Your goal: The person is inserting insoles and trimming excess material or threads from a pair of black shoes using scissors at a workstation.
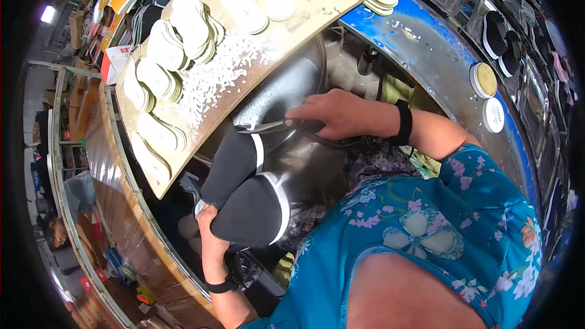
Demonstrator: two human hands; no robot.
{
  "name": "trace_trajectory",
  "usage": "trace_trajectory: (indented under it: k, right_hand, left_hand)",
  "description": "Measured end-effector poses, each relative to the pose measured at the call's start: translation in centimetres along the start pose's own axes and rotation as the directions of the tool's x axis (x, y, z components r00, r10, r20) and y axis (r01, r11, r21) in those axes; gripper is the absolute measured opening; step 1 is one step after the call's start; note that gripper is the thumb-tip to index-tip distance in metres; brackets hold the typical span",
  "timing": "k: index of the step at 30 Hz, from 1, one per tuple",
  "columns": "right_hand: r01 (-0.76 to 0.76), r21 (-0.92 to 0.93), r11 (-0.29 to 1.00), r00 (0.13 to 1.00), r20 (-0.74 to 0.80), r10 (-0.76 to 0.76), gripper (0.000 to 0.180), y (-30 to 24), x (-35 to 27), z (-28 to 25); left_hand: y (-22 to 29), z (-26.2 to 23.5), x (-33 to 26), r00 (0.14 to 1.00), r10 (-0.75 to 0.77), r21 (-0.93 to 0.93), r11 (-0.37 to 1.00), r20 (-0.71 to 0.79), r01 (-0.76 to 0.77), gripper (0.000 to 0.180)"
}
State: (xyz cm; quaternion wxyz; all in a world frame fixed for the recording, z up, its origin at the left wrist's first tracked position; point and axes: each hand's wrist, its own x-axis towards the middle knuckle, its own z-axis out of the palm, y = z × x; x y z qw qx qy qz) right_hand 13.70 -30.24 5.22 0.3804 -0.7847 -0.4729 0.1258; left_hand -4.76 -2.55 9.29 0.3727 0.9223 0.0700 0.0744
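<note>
Two black fabric shoe uppers with white edging hang side by side over my lap, the upper one (228, 167) farther off and the lower one (248, 214) nearer. My left hand (212, 231) grips them at their left ends, fingers partly hidden by the fabric. My right hand (329, 114) is closed round a pair of scissors (268, 127). The blades point left and meet the far corner of the farther upper, by its white edging. Whether they are cutting cannot be told.
A pale board (292, 30) ahead bears several stacks of white insoles (164, 45) and a heap of small white scraps (216, 73). Under it is a round metal basin (283, 79). On the blue-edged metal table (420, 49) at right stand an open round tin (483, 80) and its white lid (493, 115).
</note>
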Motion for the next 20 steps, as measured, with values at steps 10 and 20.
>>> trace_trajectory:
  k: [10,20]
  right_hand:
    - [0.033,0.127,0.991,0.999,0.025,-0.037,0.055,0.0,-3.7,0.6]
    - [-0.244,0.035,0.969,0.949,0.216,0.231,0.049,0.7,-4.4,2.8]
  left_hand:
    - [-3.5,0.8,1.7,0.996,-0.055,0.136,0.990,0.072,0.045,0.013]
    - [-5.0,1.9,-0.1,0.886,-0.439,-0.482,0.751,0.147,0.451,0.017]
